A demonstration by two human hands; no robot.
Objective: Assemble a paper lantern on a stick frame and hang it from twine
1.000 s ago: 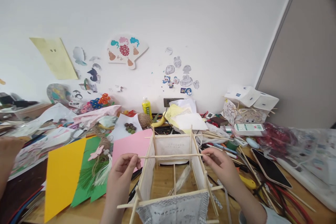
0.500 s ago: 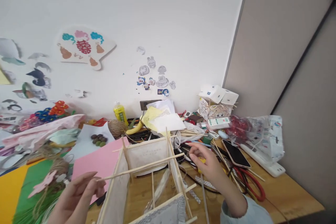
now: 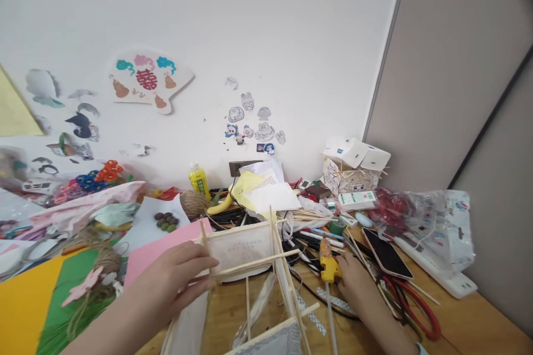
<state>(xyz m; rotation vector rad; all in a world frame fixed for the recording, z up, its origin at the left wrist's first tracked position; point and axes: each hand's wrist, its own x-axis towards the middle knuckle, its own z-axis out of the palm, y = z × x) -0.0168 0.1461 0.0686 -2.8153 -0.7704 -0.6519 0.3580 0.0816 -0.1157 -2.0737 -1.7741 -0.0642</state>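
A box frame of thin wooden sticks with white paper sides stands on the wooden table in front of me. My left hand pinches the left end of a loose stick that lies across the frame's top. My right hand is to the right of the frame, closed around a small yellow glue gun whose nozzle points up and away from me.
Pink, green and yellow paper sheets lie at the left. A twine ball, yellow glue bottle, pens, loose sticks, a phone, red-handled scissors and a plastic bag crowd the right and back.
The view swung right. My right hand left the cross stick, reached into the clutter and closed on the yellow glue gun. My left hand came back to the stick's left end.
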